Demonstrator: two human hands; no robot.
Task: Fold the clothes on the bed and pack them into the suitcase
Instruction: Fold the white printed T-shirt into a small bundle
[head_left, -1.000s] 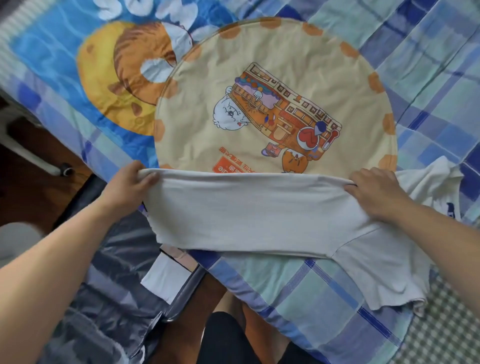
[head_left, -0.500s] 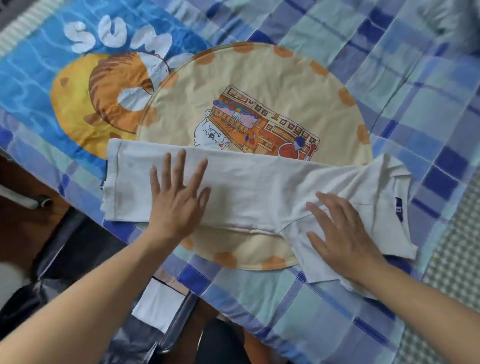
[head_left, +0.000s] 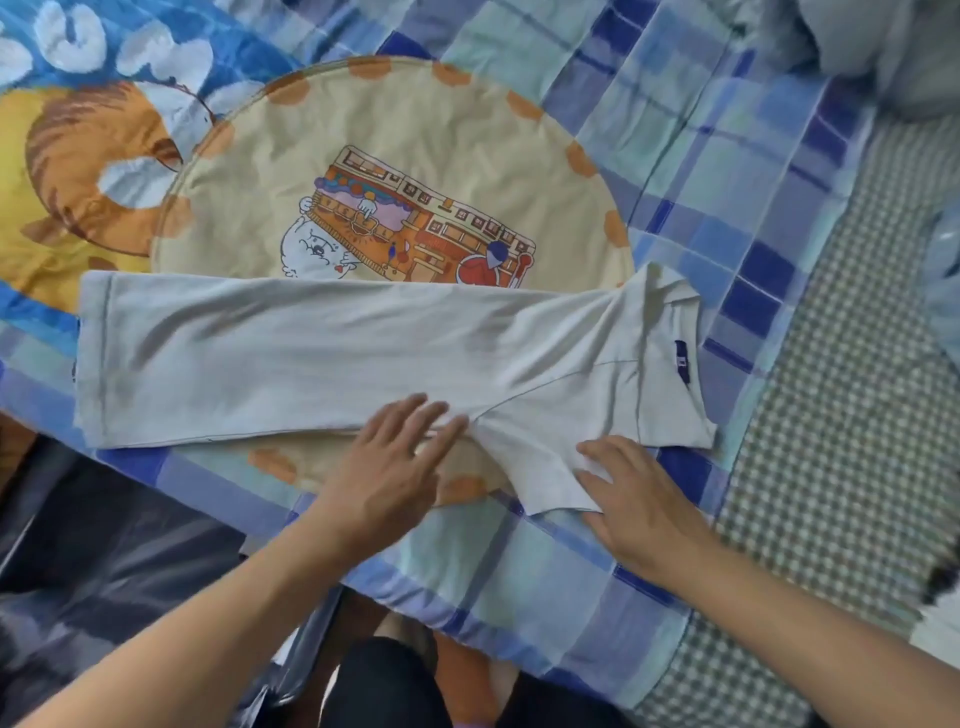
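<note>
Vs. 0.5 s ago: left hand (head_left: 387, 470) shifted from mid-body of shirt (head_left: 291, 358) toward near edge at armpit; right hand (head_left: 641, 512) slid down onto sleeve hem. Both hands flat, fingers straight, pressing cloth, gripping nothing. Shirt: pale grey knit, folded to long band, collar at right w/ blue label, lying across round cream cushion (head_left: 415, 156) w/ orange scallops, near front edge of bed (head_left: 519, 582); plaid quilt. Dark suitcase (head_left: 104, 571) below bed's front-left corner.

Head view, steeply downward, near bed (head_left: 519, 597)
</note>
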